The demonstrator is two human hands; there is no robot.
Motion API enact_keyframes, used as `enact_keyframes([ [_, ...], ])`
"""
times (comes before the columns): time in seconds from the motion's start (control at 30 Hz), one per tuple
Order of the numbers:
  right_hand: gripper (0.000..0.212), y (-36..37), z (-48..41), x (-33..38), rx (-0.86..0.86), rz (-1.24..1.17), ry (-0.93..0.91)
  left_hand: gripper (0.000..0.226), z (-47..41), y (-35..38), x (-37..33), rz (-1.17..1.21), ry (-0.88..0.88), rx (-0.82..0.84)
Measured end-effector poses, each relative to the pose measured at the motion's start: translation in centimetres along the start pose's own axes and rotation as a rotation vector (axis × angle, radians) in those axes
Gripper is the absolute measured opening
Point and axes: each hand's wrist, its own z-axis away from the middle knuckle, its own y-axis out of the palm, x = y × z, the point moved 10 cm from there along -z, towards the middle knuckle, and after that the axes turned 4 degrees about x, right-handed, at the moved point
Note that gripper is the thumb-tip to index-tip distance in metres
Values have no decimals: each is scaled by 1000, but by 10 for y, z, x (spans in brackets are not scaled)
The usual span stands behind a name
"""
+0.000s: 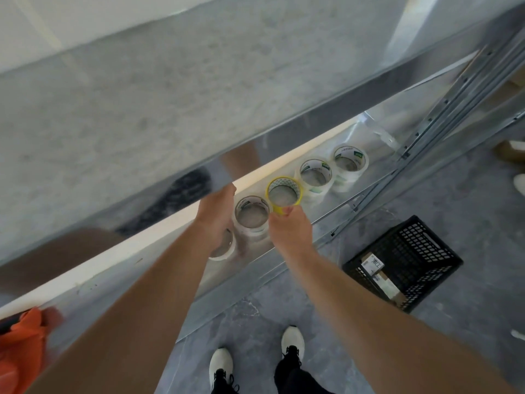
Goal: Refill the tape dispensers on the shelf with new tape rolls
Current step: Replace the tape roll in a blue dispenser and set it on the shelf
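- The yellow tape roll (pixel 283 196) stands on its flat side on the metal shelf (pixel 247 271), in the middle of a row of rolls that runs along the shelf.
- The right hand (pixel 289 230) reaches in from the front – its fingertips pinch the near wall of the yellow tape roll.
- The left hand (pixel 217 217) stretches towards the back of the shelf, its fingertips at the edge of the upper shelf (pixel 142 109). Whether it grips anything cannot be told.
- The first clear roll (pixel 224 250) lies partly hidden beneath the left hand.
- The second clear roll (pixel 251 213) stands between the two hands, just beside the yellow one.
- The third clear roll (pixel 315 173) and the fourth clear roll (pixel 350 159) follow on the yellow roll's far side, close together.
- A black crate (pixel 420 251) sits on the grey floor (pixel 426 194) to the right, with cardboard boxes inside.
- The person's white shoes (pixel 292 341) show at the bottom.
- An orange object (pixel 20 345) – blurred – lies at the left end of the shelf.
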Motion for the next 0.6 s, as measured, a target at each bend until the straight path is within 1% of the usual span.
enact_keyframes([
  [0.13, 20, 3, -9, -7, 19, 11, 18, 21, -11, 10, 3, 21, -34, -4],
  [0.3, 16, 8, -11, -5, 15, -12, 8, 24, -18, 14, 7, -11, -69, 15],
  [0.37, 18, 8, -9, -1, 15, -24, 13, 23, -19, 13, 8, -21, -68, 3],
  [0.5, 30, 11, -3, 10, 32, -59, 7, 25, -15, 11, 9, 11, -67, -34],
  [0.6, 32, 6, 3, 23, 37, -101, -15, 17, -5, 4, 6, 76, -64, -79],
])
